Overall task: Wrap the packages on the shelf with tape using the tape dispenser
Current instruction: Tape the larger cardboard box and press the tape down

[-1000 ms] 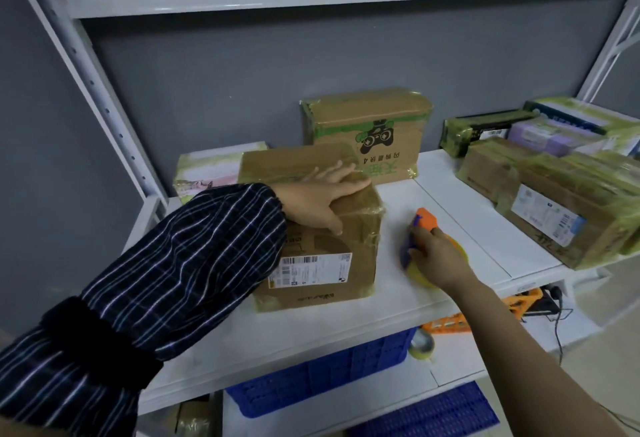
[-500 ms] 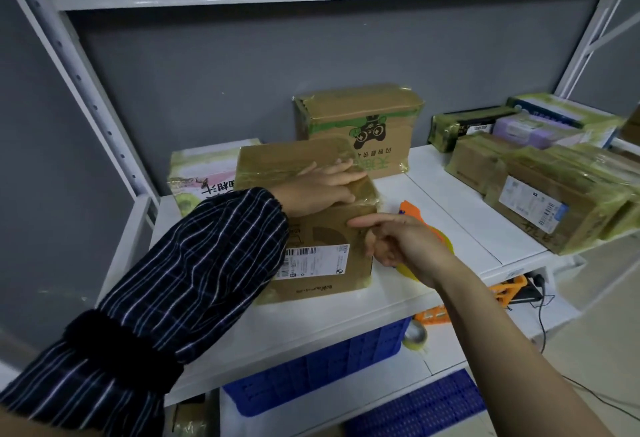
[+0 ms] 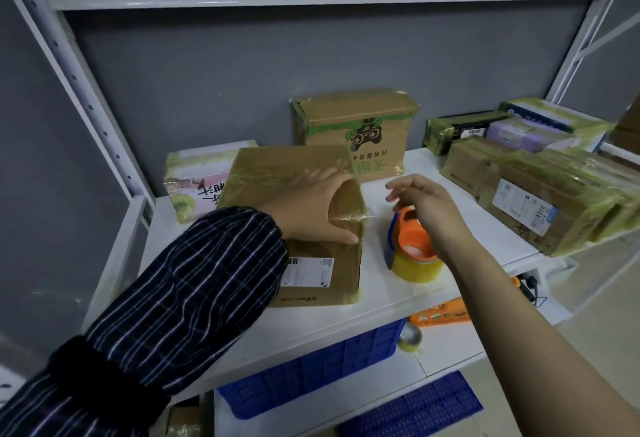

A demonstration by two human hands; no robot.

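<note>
Box point(image 3: 322, 274), brown and glossy with tape, stood near the front of the white shelf point(image 3: 346, 315), above a blue crate point(image 3: 311, 371); the left hand point(image 3: 311, 211) lay over its top, fingers straight, thumb down the front face, pressing rather than gripping; just right of it the orange dispenser point(image 3: 412, 246) with its yellow roll rested on the shelf; the right hand point(image 3: 429, 208) hung over the dispenser, fingers loose and spread, holding nothing, though whether its wrist touched the dispenser could not be told; further right lay taped packages point(image 3: 540, 201); at the back a green-printed box point(image 3: 356, 132) stood by the wall, a pink package point(image 3: 197, 180) to its left.
</note>
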